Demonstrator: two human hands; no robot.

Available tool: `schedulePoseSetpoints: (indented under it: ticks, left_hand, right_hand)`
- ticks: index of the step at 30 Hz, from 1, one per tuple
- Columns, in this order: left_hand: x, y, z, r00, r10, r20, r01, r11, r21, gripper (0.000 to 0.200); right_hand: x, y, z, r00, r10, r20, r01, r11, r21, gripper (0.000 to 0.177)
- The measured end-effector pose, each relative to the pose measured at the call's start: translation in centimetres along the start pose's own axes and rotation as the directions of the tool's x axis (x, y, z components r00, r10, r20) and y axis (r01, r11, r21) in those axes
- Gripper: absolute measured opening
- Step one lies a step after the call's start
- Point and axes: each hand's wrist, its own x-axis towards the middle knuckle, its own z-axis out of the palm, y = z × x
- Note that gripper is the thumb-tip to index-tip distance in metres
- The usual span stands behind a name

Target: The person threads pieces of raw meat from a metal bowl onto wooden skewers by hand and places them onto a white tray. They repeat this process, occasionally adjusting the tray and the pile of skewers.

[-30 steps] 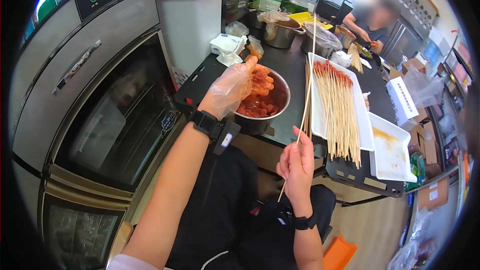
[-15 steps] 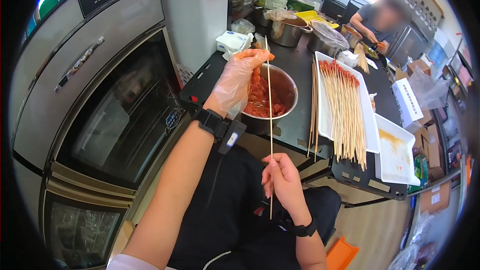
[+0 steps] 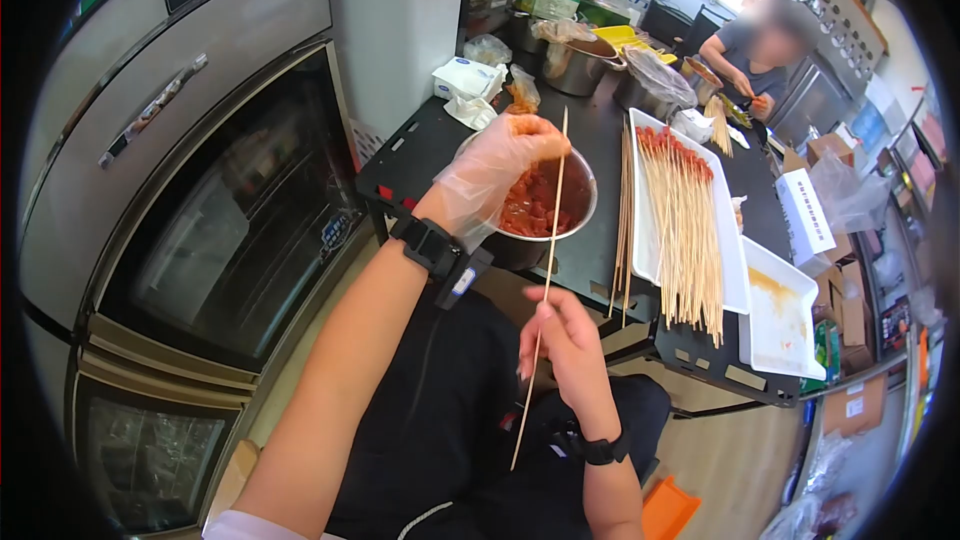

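One bamboo skewer (image 3: 548,258) stands nearly upright in the person's lap, its tip over the bowl. The bare right hand (image 3: 565,340) pinches it near the middle. The left hand (image 3: 495,165), in a clear glove, is closed around a piece of meat (image 3: 528,132) at the skewer's tip. Just below it sits one steel bowl (image 3: 586,212) of red meat chunks on a black table (image 3: 420,155). At three o'clock from the bowl lie a few bare sticks (image 3: 622,230), then one white tray (image 3: 737,275) of loaded skewers, packed too closely to count. A second white tray (image 3: 790,330) sits at four o'clock. At one o'clock another person (image 3: 750,55) works.
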Motion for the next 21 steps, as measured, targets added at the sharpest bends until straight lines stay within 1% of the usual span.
schedulePoseSetpoints:
  ticks: [1,2,3,4,5,7,8,9,10,11,16,18,19,21]
  left_hand:
    - [0.0,-0.1,0.0,1.000,0.001,0.003,-0.001,1.000,-0.008,0.011]
    - [-0.2,-0.1,-0.1,0.988,-0.106,0.115,0.104,0.994,0.022,0.010]
    - [-0.3,-0.2,0.0,0.950,-0.215,0.225,0.205,0.977,0.067,0.010]
    - [0.1,-0.7,-0.3,0.944,-0.242,0.225,0.241,0.970,0.033,0.012]
    - [0.0,-0.7,-0.4,0.941,-0.247,0.232,0.246,0.969,0.035,0.012]
    - [-0.4,-0.3,-1.2,0.967,-0.123,0.222,0.175,0.957,-0.231,0.014]
    - [0.1,-2.9,-3.2,0.984,0.118,0.135,-0.109,0.992,-0.066,0.018]
    - [0.0,-2.8,-3.2,0.984,0.120,0.129,-0.111,0.991,-0.070,0.018]
    - [-0.1,-2.7,-3.1,0.989,0.072,0.128,-0.042,0.973,-0.225,0.019]
    - [-0.3,-2.4,-2.9,0.990,0.022,0.138,0.031,0.928,-0.372,0.020]
    - [-0.5,-0.9,-1.6,0.994,0.028,0.103,0.013,0.928,-0.371,0.019]
    - [-0.3,-0.2,-1.3,0.989,-0.027,0.146,0.066,0.961,-0.270,0.018]
    - [-0.4,0.0,-1.0,0.989,-0.029,0.147,0.068,0.961,-0.268,0.018]
    - [-0.7,0.2,-0.5,0.996,-0.037,0.076,0.054,0.969,-0.241,0.018]
  right_hand:
    - [0.6,-0.1,0.0,1.000,0.002,-0.004,-0.002,1.000,-0.007,0.025]
    - [1.4,-0.1,-0.1,0.995,-0.074,-0.067,0.077,0.996,0.050,0.025]
    - [1.9,-0.2,-0.2,0.980,-0.146,-0.136,0.160,0.982,0.103,0.025]
    - [2.3,-0.4,0.0,0.966,-0.174,-0.193,0.198,0.973,0.115,0.024]
    - [2.2,-0.4,-0.1,0.964,-0.174,-0.202,0.200,0.973,0.115,0.024]
    - [2.0,-0.5,-0.2,0.963,-0.182,-0.200,0.210,0.969,0.129,0.023]
    - [1.8,-0.4,0.3,0.959,-0.176,-0.223,0.210,0.967,0.142,0.021]
    - [1.7,-0.3,0.6,0.960,-0.172,-0.219,0.205,0.969,0.138,0.021]
    - [1.6,-0.2,0.9,0.961,-0.161,-0.225,0.194,0.972,0.132,0.020]
    - [1.5,-0.1,1.0,0.960,-0.150,-0.235,0.184,0.974,0.129,0.020]
    - [0.7,-0.4,1.4,0.956,-0.130,-0.261,0.167,0.978,0.125,0.019]
    - [0.8,-0.6,1.4,0.956,-0.124,-0.264,0.161,0.979,0.122,0.019]
    - [0.8,-0.7,1.5,0.956,-0.124,-0.265,0.162,0.979,0.125,0.019]
    - [1.0,-1.0,1.5,0.953,-0.123,-0.278,0.165,0.977,0.133,0.019]
